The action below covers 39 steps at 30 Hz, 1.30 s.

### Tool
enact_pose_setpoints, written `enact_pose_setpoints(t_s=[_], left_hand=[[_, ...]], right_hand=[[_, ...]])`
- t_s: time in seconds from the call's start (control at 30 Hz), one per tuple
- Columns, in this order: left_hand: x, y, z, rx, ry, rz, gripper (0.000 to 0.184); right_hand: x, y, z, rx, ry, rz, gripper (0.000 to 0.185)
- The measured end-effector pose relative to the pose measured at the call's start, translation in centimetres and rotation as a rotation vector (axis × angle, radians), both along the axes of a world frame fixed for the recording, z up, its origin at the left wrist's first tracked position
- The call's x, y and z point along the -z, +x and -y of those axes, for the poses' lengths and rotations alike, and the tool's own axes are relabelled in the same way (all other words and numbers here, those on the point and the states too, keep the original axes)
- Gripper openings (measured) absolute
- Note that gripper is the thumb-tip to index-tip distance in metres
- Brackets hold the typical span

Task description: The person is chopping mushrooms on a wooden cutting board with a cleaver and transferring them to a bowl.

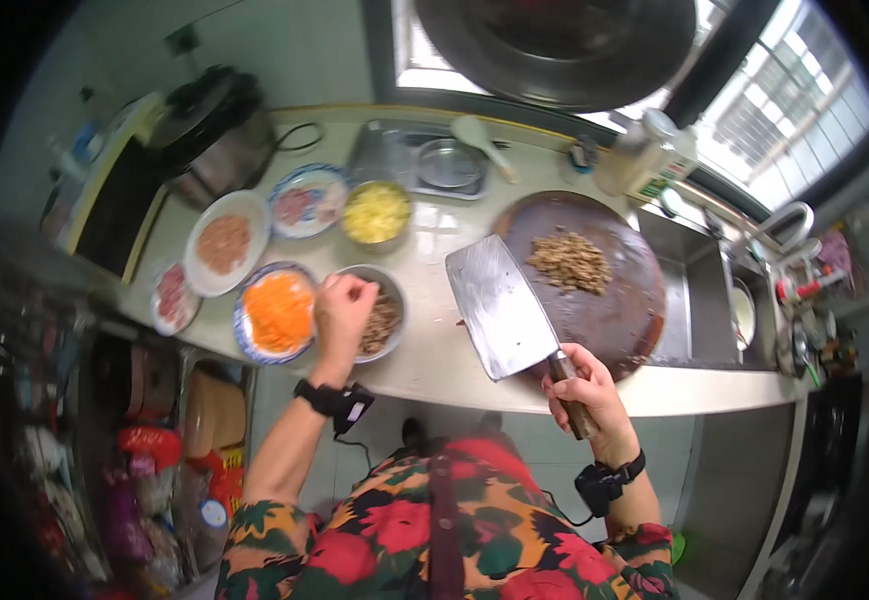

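My right hand is wrapped round the dark handle of a cleaver. Its broad blade lies flat-on to my view, over the counter and the left edge of the round chopping board. A pile of chopped brown food rests on that board. Over the left rim of a bowl of chopped brown pieces is my left hand, its fingers curled together in a pinch; whatever they hold, if anything, is hidden. Close by on its left stands a plate of shredded carrot.
Behind are a bowl of yellow pieces, a plate of pink meat, a white bowl of minced meat and a small meat dish. A pot stands back left. The sink lies right; a wok hangs above.
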<state>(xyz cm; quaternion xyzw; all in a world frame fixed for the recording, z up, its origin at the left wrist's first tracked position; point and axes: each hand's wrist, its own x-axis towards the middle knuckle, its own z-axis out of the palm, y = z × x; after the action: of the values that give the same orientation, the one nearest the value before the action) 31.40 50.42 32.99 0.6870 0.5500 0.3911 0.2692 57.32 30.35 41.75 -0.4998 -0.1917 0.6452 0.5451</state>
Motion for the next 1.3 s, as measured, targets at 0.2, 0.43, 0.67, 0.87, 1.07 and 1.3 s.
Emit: enact_pose_setpoints(t_s=[0.2,0.43,0.67,0.87,1.07,1.3], left_hand=[[-1.0,11.8,3.6,0.216,-0.667,0.662,0.011],[5.0,23.4,-0.1,0.161,-0.104,0.348,0.021],[6.0,29.4,1.3,0.323,0.149,0.016,0.049],[5.9,31.5,3.6,0.129,0.212,0.168,0.040],[3.5,32.0,6.7,0.200,0.300,0.290,0.034],[0.3,26.4,7.2,0.150,0.270,0.367,0.037]], right_hand=[[3.3,9.0,4.8,0.324,0.012,0.305,0.048],[9.3,16.3,6.5,0.469,-0.111,0.266,0.047],[11.2,14.3,1.2,0.216,-0.073,0.122,0.054],[10.8,11.3,0.4,0.167,-0.079,0.111,0.050],[9.6,10.1,3.9,0.313,-0.069,0.044,0.053],[7.1,5.8,4.3,0.223,-0.003,0.093,0.048]])
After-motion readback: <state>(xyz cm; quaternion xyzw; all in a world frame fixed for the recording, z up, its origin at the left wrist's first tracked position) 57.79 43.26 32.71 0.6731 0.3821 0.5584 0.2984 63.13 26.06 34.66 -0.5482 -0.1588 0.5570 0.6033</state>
